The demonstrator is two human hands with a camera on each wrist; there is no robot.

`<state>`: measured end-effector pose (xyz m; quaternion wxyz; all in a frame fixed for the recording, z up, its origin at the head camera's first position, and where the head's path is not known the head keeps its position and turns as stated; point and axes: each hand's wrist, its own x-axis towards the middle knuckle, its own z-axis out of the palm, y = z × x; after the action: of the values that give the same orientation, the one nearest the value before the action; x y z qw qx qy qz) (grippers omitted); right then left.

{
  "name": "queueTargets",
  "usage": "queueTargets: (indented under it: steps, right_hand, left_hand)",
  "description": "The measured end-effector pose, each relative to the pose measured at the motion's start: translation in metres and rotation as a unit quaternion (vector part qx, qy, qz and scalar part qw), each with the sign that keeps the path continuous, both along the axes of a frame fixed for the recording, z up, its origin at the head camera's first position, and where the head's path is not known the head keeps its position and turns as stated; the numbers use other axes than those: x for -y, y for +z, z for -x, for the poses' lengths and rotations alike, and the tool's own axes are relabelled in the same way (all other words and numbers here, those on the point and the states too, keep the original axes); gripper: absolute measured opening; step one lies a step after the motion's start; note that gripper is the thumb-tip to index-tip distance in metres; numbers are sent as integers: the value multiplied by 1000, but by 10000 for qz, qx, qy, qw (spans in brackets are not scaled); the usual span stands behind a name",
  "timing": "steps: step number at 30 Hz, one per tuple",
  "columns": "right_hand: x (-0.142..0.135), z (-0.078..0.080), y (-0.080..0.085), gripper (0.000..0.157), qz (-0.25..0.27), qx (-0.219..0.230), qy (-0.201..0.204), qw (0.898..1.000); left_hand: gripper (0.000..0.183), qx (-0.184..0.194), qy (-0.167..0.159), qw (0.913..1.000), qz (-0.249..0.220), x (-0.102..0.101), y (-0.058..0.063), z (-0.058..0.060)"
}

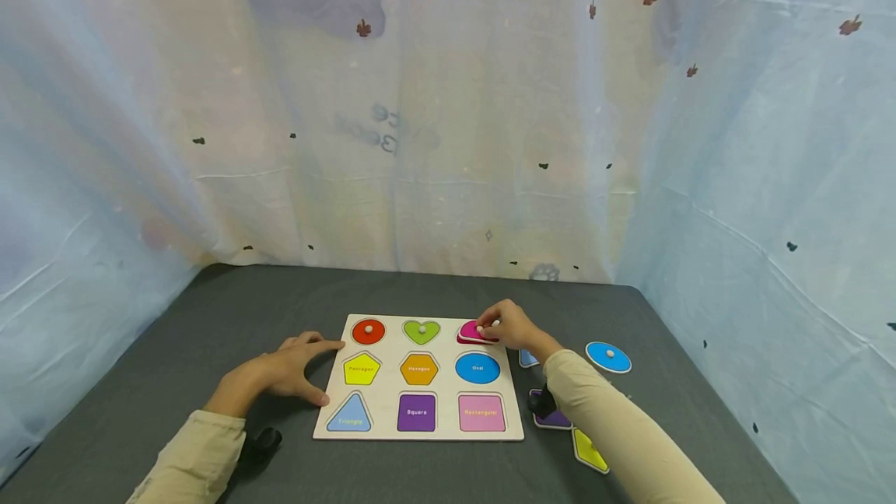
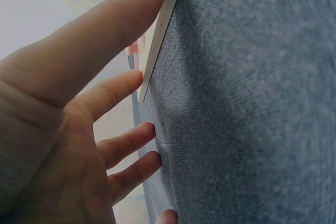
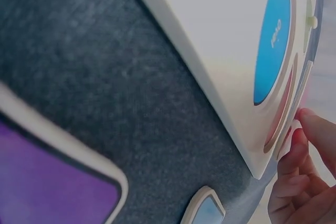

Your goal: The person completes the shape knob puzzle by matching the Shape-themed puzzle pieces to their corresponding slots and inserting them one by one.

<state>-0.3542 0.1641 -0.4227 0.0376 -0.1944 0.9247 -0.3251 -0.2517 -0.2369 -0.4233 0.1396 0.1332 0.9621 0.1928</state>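
Observation:
A white wooden puzzle board (image 1: 384, 411) with coloured shape recesses lies on the table. My left hand (image 1: 285, 368) rests at its left edge, with the thumb (image 2: 118, 22) and index fingertip against the edge and the other fingers spread. At the top right corner of the board, my right hand (image 1: 516, 329) pinches a magenta puzzle piece (image 1: 471, 330) with a rounded side, between thumb and fingertips. The piece sits tilted over the magenta recess, its pale edge raised in the right wrist view. A red circle piece (image 1: 360, 330) and a green heart piece (image 1: 413, 328) sit in the top row.
Right of the board lie a blue oval piece (image 1: 603, 364), a purple piece (image 1: 556, 421), a yellow piece (image 1: 588, 453) and a light blue piece (image 1: 526, 358), partly hidden by my right arm. A dark grey cloth (image 1: 280, 298) covers the table, with pale curtains (image 1: 448, 201) around.

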Motion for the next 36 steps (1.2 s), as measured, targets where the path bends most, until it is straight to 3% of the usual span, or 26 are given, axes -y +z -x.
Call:
queueTargets:
  steps: [27,36]
  right_hand:
    - [4,3,-4,14,-85,149,123,9998]
    - [7,2,-3,13,-233,10,168,9996]
  left_hand:
    - [96,0,21,10000,17,-1,1,0]
    - [96,17,30,10000,-3,0,0,0]
